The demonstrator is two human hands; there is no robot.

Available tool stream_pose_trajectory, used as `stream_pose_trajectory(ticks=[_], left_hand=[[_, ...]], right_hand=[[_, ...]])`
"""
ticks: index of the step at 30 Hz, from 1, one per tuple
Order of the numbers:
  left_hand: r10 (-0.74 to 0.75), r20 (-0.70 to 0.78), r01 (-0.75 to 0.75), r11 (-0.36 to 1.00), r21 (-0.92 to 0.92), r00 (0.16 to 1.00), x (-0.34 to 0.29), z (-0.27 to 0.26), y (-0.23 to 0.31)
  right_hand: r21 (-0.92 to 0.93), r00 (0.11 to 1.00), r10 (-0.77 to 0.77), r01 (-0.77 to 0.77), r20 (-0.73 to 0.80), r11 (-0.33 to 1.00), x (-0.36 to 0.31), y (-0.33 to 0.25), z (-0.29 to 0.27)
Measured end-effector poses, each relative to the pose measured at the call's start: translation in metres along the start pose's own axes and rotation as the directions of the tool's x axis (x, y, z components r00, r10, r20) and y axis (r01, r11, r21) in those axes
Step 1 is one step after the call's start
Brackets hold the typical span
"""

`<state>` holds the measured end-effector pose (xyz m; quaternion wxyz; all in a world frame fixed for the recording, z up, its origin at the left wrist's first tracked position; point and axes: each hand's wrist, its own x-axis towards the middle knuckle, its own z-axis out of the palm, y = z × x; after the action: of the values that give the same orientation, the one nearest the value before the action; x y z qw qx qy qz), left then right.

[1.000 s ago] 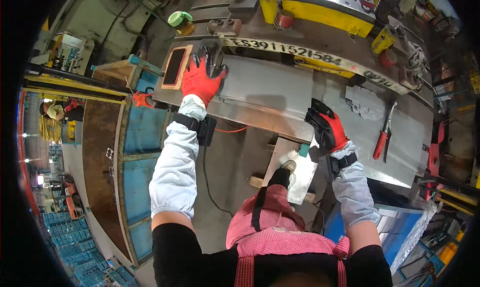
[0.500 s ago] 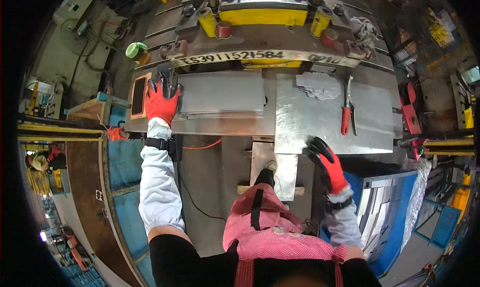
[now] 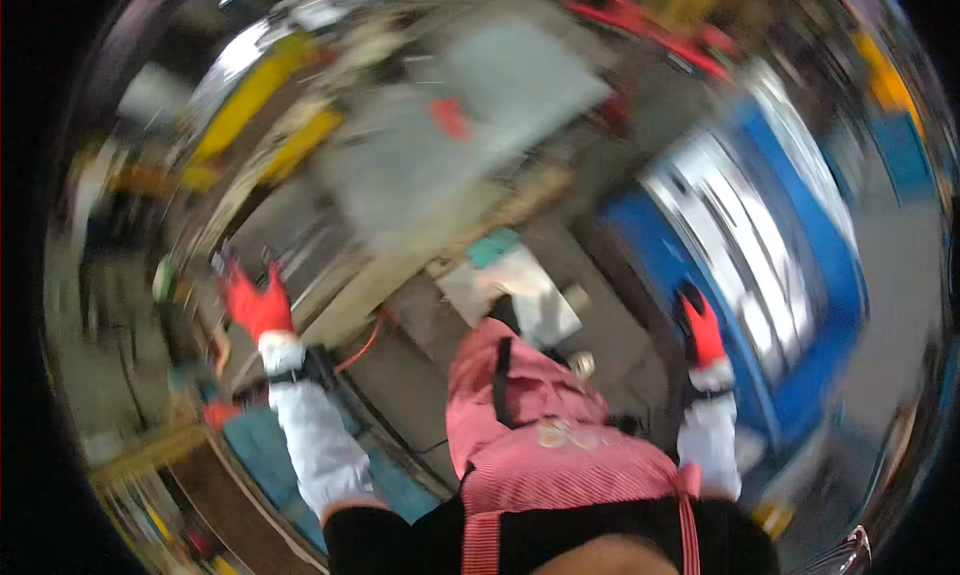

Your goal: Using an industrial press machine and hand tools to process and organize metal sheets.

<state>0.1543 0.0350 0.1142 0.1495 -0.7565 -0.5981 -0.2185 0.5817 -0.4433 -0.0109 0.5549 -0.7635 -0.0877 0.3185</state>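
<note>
My left hand (image 3: 258,300), in a red glove with black fingertips, has its fingers spread at the near left end of the stack of flat grey metal sheets (image 3: 300,230). Blur hides whether it touches them. My right hand (image 3: 702,327), gloved alike, is beside the near side of a blue bin (image 3: 645,237); its fingers point forward, with nothing seen in them. Long shiny metal pieces (image 3: 740,230) lie in that bin. On the work surface rests a large metal plate (image 3: 535,70), with a blurred red-handled tool (image 3: 450,118) on it.
Yellow press parts (image 3: 250,95) stand at the far left. A pale board (image 3: 520,290) lies on the floor by my foot. An orange cable (image 3: 362,345) runs below the work surface, and a blue-topped bench (image 3: 270,455) is at the left.
My view has swung to the right, smearing the scene, and the blue bin now sits farther up in it. My right hand has gone from the metal plate's near edge to the bin.
</note>
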Motion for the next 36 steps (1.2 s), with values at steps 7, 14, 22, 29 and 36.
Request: stream_pose_trajectory(ticks=[7, 14, 22, 29, 36], left_hand=[[0.590, 0.339, -0.518, 0.807, -0.285, 0.733, -0.168, -0.003, 0.215], [0.906, 0.242, -0.699, 0.422, -0.578, 0.347, -0.256, -0.020, 0.347], [0.750, 0.632, -0.522, 0.625, -0.581, 0.195, -0.288, 0.142, 0.283], [0.600, 0.628, -0.475, 0.418, -0.774, -0.495, -0.278, 0.225, 0.188], [0.877, 0.321, -0.383, 0.175, -0.907, -0.357, -0.328, 0.273, 0.363]], right_hand=[[-0.234, 0.932, 0.081, -0.172, -0.354, 0.957, -0.121, 0.131, -0.133], [0.941, 0.696, 0.677, -0.003, -0.240, 0.337, -0.342, 0.387, -0.208], [0.992, 0.385, 0.921, -0.125, 0.053, -0.005, -0.521, 0.458, -0.094], [0.991, 0.351, 0.928, 0.012, -0.126, 0.130, -0.443, 0.449, -0.072], [0.956, 0.214, 0.932, 0.095, -0.293, 0.278, -0.401, 0.365, -0.144]])
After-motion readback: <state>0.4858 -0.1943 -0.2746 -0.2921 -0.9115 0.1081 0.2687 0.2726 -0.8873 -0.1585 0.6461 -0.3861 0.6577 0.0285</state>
